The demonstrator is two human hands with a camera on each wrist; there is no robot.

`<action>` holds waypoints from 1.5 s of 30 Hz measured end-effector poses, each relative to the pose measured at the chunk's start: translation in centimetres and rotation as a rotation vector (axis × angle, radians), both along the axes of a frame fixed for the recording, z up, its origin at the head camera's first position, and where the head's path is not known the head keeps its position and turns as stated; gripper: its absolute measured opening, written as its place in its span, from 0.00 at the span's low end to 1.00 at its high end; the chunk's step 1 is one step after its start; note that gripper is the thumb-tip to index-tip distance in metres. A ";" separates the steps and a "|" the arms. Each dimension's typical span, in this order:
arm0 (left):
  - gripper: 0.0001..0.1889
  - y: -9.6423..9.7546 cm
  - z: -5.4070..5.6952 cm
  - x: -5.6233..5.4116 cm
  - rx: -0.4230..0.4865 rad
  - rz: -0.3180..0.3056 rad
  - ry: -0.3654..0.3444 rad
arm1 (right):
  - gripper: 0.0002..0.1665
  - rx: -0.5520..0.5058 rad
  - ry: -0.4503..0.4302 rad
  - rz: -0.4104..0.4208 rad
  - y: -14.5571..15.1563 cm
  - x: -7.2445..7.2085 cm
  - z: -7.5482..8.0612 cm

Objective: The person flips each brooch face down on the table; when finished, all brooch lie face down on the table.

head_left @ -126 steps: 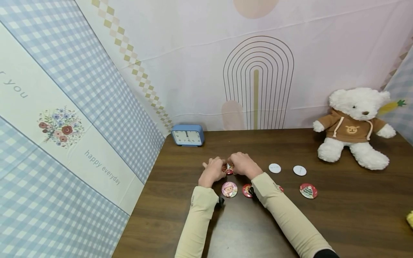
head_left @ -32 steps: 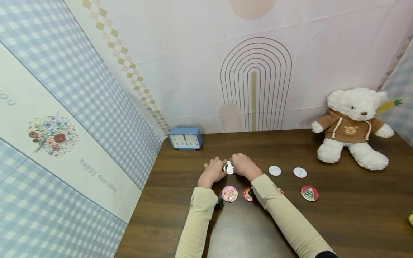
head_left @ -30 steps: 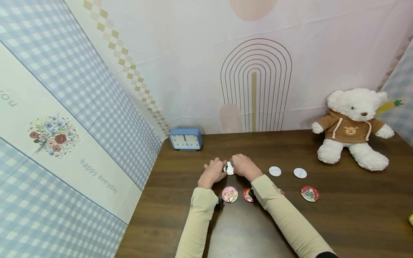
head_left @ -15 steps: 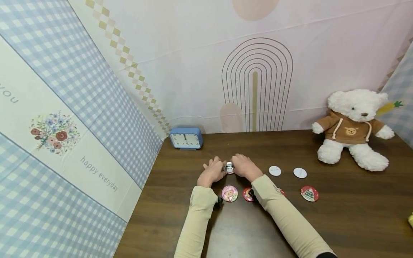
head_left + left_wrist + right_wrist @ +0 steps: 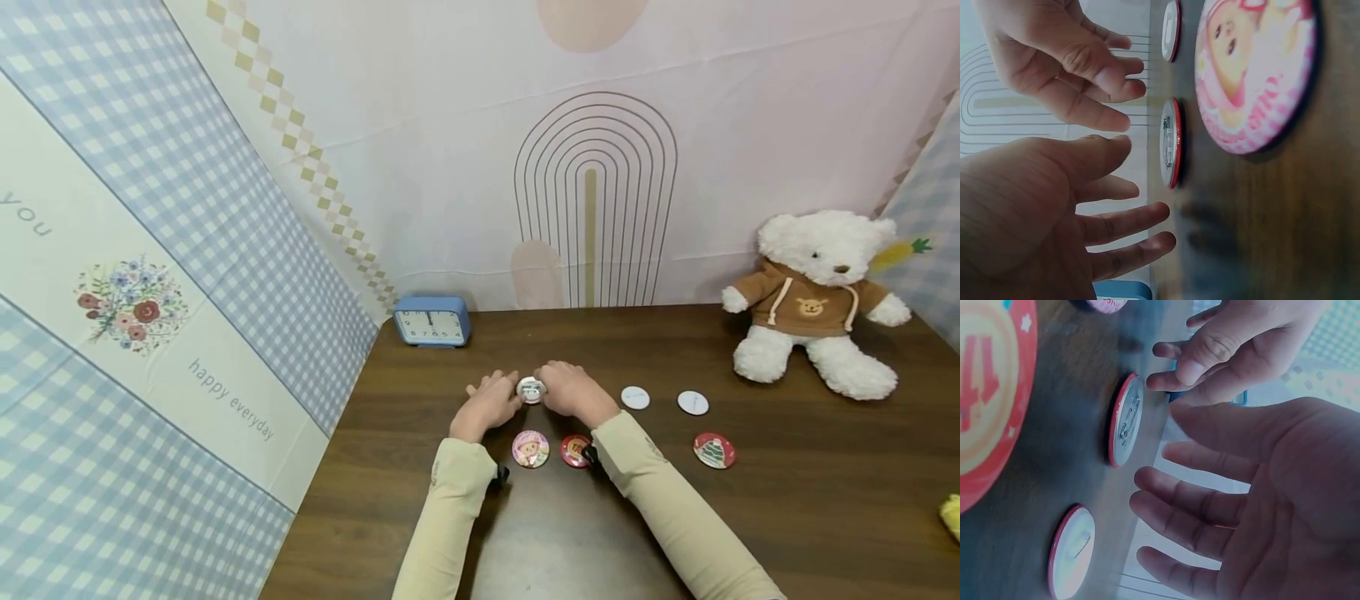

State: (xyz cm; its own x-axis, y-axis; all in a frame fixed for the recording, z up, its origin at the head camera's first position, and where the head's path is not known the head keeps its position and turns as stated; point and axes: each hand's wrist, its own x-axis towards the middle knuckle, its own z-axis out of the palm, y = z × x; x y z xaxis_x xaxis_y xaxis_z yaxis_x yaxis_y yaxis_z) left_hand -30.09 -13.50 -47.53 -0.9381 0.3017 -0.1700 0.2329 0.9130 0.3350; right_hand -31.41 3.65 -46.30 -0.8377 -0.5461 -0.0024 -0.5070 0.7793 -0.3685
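A round pin-back badge (image 5: 531, 390) lies face down on the table between my two hands, its metal pin and white back uppermost. My left hand (image 5: 491, 402) is at its left side and my right hand (image 5: 572, 390) at its right. In both wrist views the fingers are spread loosely beside the badge (image 5: 1171, 144), with nothing held. Nearer me, a pink badge (image 5: 531, 449) with a cartoon face and a red badge (image 5: 575, 451) lie face up. The red badge is close by my right wrist.
Two more badges, a white-backed one (image 5: 635, 398) and another (image 5: 693, 403), lie face down to the right. A Christmas-tree badge (image 5: 715, 450) is face up before them. A blue clock (image 5: 432, 322) and a teddy bear (image 5: 813, 308) stand at the back; something yellow (image 5: 951, 517) shows at the right edge.
About four seconds ago the badge between my hands showed its red, patterned face; it has been turned over to its pin side. My fingers have since come off it.
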 end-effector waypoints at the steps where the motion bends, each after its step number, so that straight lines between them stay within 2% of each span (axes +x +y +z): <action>1: 0.25 0.0 0.0 0.1 0.005 0.002 0.006 | 0.03 -0.004 0.004 0.003 0.0 0.1 0.0; 9: 0.19 -0.4 0.1 1.6 0.052 -0.020 0.132 | 0.03 -0.043 0.062 0.016 0.1 1.5 0.0; 18: 0.13 -0.7 0.1 3.5 0.054 -0.046 0.231 | 0.07 -0.065 0.144 0.051 0.2 3.8 -0.1; 21: 0.12 -0.8 0.2 4.0 0.051 -0.053 0.237 | 0.08 -0.075 0.166 0.060 0.2 4.4 -0.1; 31: 0.09 -1.2 0.3 6.3 0.057 -0.080 0.244 | 0.08 -0.079 0.147 0.056 -0.2 5.8 -1.2; 36: 0.12 -1.3 -0.2 7.3 0.065 -0.087 0.234 | 0.09 -0.079 0.168 0.090 -0.4 6.6 -1.5; 41: 0.14 -1.3 -0.7 7.7 0.073 -0.090 0.229 | 0.11 -0.069 0.207 0.101 -0.2 7.0 -1.7; 45: 0.18 -1.3 -0.8 7.9 0.067 -0.091 0.214 | 0.13 -0.062 0.181 0.083 -0.3 7.2 -1.9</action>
State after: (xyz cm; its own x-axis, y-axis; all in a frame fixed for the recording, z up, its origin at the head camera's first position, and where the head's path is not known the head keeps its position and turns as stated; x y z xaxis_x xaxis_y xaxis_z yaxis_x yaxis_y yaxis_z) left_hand -22.20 -14.81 -48.34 -0.9190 0.3907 0.0528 0.3855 0.8623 0.3283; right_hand -24.25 3.30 -48.17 -0.7733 -0.6079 0.1801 -0.6310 0.7105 -0.3114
